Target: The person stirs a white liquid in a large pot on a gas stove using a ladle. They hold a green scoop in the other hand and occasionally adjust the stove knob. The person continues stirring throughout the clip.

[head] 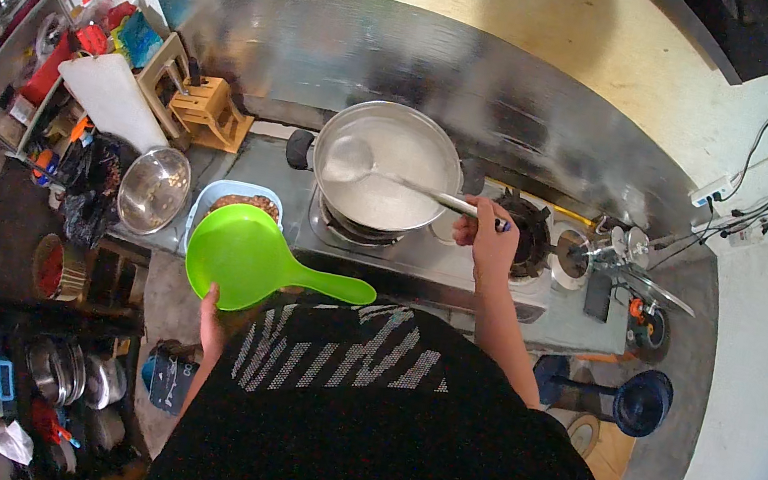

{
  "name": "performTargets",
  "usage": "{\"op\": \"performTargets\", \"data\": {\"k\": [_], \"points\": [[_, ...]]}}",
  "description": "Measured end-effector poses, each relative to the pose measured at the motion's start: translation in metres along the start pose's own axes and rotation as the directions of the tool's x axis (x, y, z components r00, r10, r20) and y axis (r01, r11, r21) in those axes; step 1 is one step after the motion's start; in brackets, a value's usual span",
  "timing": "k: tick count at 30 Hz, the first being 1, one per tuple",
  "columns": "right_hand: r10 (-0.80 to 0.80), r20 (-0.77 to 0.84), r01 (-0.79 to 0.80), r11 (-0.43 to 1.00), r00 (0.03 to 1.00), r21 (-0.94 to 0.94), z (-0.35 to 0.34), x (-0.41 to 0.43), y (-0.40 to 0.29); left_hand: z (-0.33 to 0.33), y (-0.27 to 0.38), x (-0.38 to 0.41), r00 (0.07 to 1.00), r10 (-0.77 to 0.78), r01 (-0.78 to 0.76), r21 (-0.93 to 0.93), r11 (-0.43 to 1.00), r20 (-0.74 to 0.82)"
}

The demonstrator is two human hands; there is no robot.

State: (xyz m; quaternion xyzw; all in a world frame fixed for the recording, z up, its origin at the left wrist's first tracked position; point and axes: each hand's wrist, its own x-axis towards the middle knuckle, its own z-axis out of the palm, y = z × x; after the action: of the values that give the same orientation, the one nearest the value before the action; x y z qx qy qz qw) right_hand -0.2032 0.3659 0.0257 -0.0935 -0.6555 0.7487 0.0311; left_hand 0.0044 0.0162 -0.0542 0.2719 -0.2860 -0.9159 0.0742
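With my right hand [489,236] I grip the handle of a metal ladle [429,193]. Its round bowl rests over the whitish liquid [399,144] in a wide steel pot [378,220] with black side handles. The pot sits on the left burner of a gas stove [424,269]. My left hand [211,310] holds the rim of a bright green plastic dipper [238,255], whose handle points right across the front of my shirt. Behind the dipper, partly covered by it, stands a light blue tub [241,189] with brown contents [246,203] too small to identify.
Left of the tub, a steel bowl [154,190] tilts beside a black plastic bag [96,179]. A white cutting board [113,97] and a wooden knife block [205,110] stand behind. The right burner [522,235] has no pot on it. A dark phone-like object [598,296] lies at the counter's right.
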Motion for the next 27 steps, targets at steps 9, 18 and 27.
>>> {"op": "performTargets", "data": {"k": [9, 18, 27], "points": [[-0.034, -0.111, 0.014, 0.984, 0.993, -0.178, -0.028, -0.001, -0.026, -0.020, -0.005, -0.004, 0.998, 0.000, -0.005, -0.074, 0.997, -0.069], [-0.039, 0.045, 0.050, 0.960, 0.998, -0.276, 0.006, 0.010, -0.013, -0.031, -0.007, -0.001, 0.999, 0.044, -0.044, -0.058, 0.997, -0.005], [0.072, 0.144, -0.046, 0.984, 0.987, -0.173, 0.019, 0.028, -0.017, -0.030, -0.010, -0.009, 0.997, 0.069, -0.071, -0.045, 0.996, -0.041]]}}
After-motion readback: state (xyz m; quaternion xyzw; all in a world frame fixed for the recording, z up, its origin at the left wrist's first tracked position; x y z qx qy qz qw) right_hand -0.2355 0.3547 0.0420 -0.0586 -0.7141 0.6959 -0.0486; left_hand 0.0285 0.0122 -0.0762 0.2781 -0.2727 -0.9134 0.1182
